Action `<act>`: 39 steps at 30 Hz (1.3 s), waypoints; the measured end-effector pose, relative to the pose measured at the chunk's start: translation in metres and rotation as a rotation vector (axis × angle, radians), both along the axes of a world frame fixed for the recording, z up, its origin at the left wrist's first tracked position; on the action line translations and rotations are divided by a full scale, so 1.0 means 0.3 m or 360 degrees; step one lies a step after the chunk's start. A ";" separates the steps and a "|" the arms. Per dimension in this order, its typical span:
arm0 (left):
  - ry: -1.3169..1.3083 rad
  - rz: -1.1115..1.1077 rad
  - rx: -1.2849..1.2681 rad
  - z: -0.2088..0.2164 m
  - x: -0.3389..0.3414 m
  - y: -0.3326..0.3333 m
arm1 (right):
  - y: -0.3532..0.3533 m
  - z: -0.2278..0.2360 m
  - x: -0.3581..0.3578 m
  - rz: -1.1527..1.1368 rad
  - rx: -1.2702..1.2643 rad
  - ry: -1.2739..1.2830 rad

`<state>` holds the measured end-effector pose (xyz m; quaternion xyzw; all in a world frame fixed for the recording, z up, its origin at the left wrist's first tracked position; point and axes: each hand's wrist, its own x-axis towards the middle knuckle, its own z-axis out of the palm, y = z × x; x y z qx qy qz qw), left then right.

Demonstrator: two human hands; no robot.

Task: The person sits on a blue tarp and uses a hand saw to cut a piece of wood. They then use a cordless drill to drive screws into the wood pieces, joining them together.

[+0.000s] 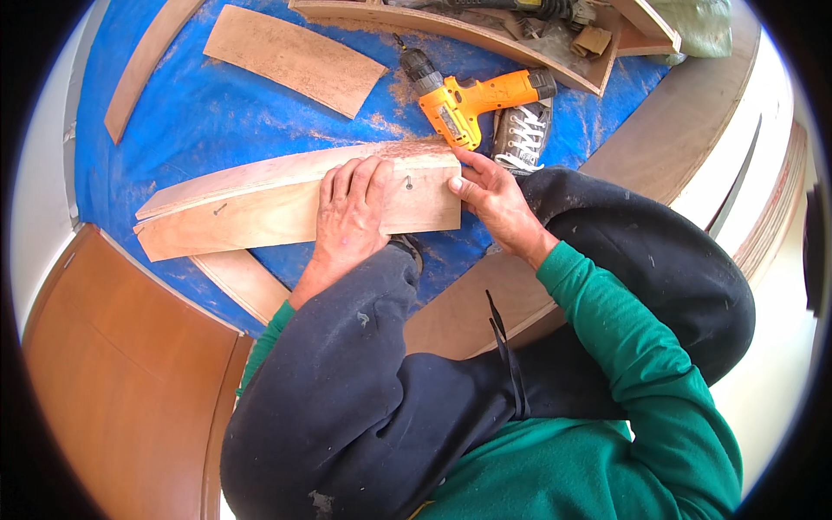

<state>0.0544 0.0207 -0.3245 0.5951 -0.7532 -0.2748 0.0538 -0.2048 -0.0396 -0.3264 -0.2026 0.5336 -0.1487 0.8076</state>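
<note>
Two pale plywood boards (260, 208) are set edge against face across the middle of the head view. Two screws stick out of the near face: one screw (409, 183) towards the right end, the other screw (220, 209) further left. My left hand (351, 208) grips the boards near their middle, its fingers curled over the upper edge. At the right end, my right hand (498, 199) holds the corner, with the thumb on the near face and the fingers behind. Just beyond that corner lies an orange cordless drill (472, 100), its bit pointing up and left.
Sawdust is scattered over a blue tarp (286, 95). Beyond lie a loose plywood piece (295, 61), a curved strip (147, 65) and a wooden box (607, 52) with tools and scraps. My shoe (523, 134) is beside the drill. A brown wooden panel (121, 373) stands at left.
</note>
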 end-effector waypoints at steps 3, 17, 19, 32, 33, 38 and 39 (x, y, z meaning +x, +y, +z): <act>0.0007 0.0003 0.0000 0.001 -0.002 0.002 | 0.002 0.000 0.001 -0.0029 0.0027 -0.0006; -0.0049 -0.0058 0.0086 0.002 -0.002 -0.016 | -0.003 -0.009 0.004 -0.0025 0.0011 0.0001; -0.0039 -0.0063 0.0061 0.000 -0.004 -0.018 | -0.001 -0.008 0.003 -0.0025 0.0006 0.0011; 0.0024 0.0012 0.0100 0.002 -0.003 -0.033 | -0.017 -0.003 0.004 0.0009 0.0025 0.0018; 0.0026 0.0017 0.0097 0.002 -0.004 -0.035 | -0.017 -0.002 0.003 -0.0001 0.0023 0.0016; 0.0048 0.0043 0.0201 0.025 -0.012 -0.048 | -0.014 -0.007 -0.004 -0.0029 0.0011 -0.0018; 0.0047 0.0034 0.0201 0.033 -0.013 -0.054 | -0.012 -0.010 -0.006 -0.0038 0.0006 -0.0038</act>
